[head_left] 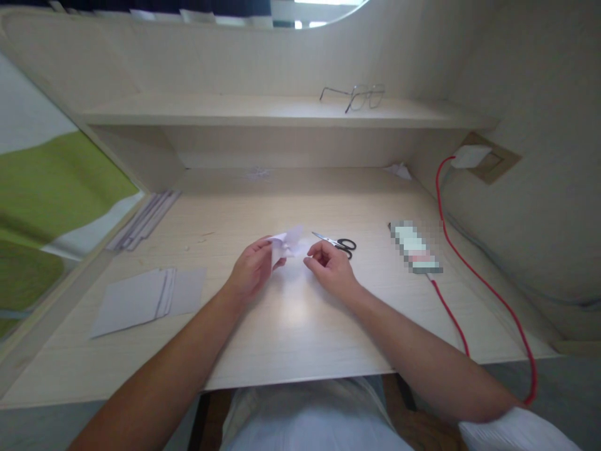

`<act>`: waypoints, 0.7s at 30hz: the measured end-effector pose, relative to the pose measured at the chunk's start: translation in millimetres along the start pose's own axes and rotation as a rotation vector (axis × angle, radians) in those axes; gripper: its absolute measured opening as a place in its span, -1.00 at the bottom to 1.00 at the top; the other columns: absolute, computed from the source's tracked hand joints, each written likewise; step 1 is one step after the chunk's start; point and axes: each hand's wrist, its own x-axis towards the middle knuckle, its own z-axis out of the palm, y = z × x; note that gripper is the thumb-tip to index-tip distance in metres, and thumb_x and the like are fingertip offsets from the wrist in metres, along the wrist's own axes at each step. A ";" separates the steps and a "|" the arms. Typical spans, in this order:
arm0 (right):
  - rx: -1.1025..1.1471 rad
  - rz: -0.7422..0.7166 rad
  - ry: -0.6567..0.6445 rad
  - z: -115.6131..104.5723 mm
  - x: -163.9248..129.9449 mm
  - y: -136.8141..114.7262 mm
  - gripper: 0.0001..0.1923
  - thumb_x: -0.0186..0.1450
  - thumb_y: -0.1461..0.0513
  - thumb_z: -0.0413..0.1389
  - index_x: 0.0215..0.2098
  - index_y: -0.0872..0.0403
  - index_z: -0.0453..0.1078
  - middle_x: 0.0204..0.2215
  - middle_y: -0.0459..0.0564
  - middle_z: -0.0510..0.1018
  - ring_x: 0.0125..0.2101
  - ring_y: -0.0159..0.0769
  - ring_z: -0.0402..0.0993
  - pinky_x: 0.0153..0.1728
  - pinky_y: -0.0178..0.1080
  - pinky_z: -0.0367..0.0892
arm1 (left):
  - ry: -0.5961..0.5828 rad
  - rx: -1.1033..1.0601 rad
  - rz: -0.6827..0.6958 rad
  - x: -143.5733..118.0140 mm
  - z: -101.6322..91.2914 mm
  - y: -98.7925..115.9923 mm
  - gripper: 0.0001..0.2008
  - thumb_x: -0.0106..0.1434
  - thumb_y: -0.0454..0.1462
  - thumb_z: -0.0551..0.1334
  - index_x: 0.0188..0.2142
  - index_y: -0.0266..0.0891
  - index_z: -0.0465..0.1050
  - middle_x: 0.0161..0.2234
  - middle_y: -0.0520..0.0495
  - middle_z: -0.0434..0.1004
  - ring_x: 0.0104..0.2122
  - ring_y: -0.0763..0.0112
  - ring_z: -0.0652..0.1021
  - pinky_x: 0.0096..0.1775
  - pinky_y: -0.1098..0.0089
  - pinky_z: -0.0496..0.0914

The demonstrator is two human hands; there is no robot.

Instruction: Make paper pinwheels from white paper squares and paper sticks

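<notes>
Folded paper [288, 243] held above desk [291, 326], just left of scissors [339, 243]. My left hand [253, 268] pinches its edge; right hand [330, 266] curled at its right side, grip unclear. Light, creases easily; hold at folds

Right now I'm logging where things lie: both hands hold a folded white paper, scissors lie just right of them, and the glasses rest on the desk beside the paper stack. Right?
Not quite. The glasses rest on the shelf above the desk, not beside the paper stack, as the head view shows. The left hand and right hand do hold the folded white paper, scissors just right.
</notes>
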 end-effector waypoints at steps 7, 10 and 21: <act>0.067 -0.201 0.108 -1.5 -9.3 -18.7 -0.94 0.29 0.22 0.25 -0.24 -0.02 0.49 -0.41 -0.10 0.50 -0.39 -0.28 0.41 -0.31 -0.20 0.32 | 0.011 0.300 0.066 1.6 -3.7 -11.3 -0.79 0.15 -0.11 0.36 -0.39 -0.22 0.55 -0.45 0.02 0.50 -0.44 0.41 0.43 -0.34 0.41 0.30; -0.023 -0.307 0.106 -1.0 -11.1 -23.9 -0.88 0.29 0.23 0.27 -0.18 -0.04 0.55 -0.31 -0.05 0.56 -0.32 -0.23 0.45 -0.20 -0.13 0.38 | 0.038 0.357 0.071 1.8 -3.4 -16.0 -0.77 0.15 -0.10 0.37 -0.39 -0.23 0.55 -0.50 0.06 0.45 -0.49 0.43 0.38 -0.38 0.42 0.26; -0.310 -0.503 0.158 3.1 -9.1 -14.5 -0.77 0.25 0.29 0.27 -0.10 0.01 0.57 -0.17 0.07 0.62 -0.11 -0.09 0.51 0.00 0.01 0.42 | 0.085 0.380 0.180 -3.1 6.6 -24.2 -0.76 0.18 -0.11 0.41 -0.44 -0.23 0.57 -0.48 0.01 0.53 -0.41 0.39 0.47 -0.25 0.38 0.34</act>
